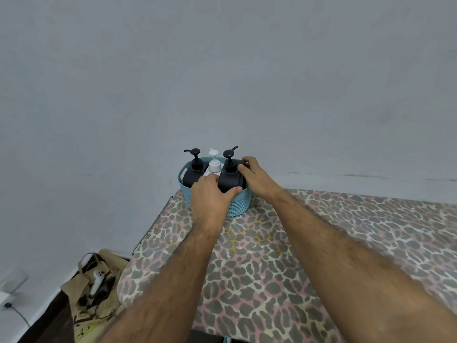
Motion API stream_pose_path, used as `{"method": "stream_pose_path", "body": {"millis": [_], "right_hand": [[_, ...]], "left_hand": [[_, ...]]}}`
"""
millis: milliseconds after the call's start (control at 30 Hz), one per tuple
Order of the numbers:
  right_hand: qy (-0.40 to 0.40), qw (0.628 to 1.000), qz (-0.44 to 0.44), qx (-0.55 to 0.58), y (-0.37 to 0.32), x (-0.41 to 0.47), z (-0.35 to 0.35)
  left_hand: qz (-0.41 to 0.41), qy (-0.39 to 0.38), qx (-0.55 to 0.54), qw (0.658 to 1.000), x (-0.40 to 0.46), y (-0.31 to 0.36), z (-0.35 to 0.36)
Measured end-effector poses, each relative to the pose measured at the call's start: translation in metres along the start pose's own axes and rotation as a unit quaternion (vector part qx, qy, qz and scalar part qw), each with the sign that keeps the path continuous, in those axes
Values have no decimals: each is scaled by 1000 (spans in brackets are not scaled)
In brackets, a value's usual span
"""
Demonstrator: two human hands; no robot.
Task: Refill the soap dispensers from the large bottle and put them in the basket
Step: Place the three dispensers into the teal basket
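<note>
Head view takes in a pale grey wall filling the upper half, and below it an ironing board with a leopard-print cover, which serves as the bench. No brand, label or writing can be read on anything here.

At the far left corner of the board sits a round teal basket, its woven wall facing the camera. Inside it stand three pump dispensers, all upright: a black dispenser on the right, another black dispenser on the left, and a smaller white dispenser between them toward the back.

Both hands are on the right-hand black one. The left hand wraps its near side, thumb laid along the lower front edge (just above the basket rim), fingers curled round the left face. The right hand grips the far right shoulder, its fingers bent over the top edge beside the pump neck.

Off the board's left edge, on the floor, lies crumpled brown paper with a small white device on it.
</note>
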State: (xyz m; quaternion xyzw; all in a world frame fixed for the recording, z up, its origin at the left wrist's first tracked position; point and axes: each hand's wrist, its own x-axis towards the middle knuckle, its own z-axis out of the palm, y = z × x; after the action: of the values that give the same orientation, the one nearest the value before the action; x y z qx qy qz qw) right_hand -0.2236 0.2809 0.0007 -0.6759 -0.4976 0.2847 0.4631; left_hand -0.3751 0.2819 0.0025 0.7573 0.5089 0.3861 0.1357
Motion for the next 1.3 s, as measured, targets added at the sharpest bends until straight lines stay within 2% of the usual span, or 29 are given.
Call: {"method": "stream_pose_path", "body": {"millis": [300,500,600,733,833,1067,1300], "right_hand": [[23,995,-37,-87,4,-3,0],[84,982,-87,-146,6,-4,3],[110,976,-115,-152,6,-9,1],[74,971,-128,-187,7,-12,-2],[41,958,-111,-260,8,-10,-11],[-5,921,-90,-378,-7,-1,-21],[-43,916,-54,-396,-12,-3,-22]], "left_hand": [[30,10,40,999,-3,-8,5],[24,-2,42,999,3,-3,-2],[23,-11,76,997,3,1,-4],[45,-7,166,985,0,3,-6],[67,-7,205,977,-2,2,-2],[92,-11,190,977,1,0,1],[137,-53,236,961,5,-6,-2]]}}
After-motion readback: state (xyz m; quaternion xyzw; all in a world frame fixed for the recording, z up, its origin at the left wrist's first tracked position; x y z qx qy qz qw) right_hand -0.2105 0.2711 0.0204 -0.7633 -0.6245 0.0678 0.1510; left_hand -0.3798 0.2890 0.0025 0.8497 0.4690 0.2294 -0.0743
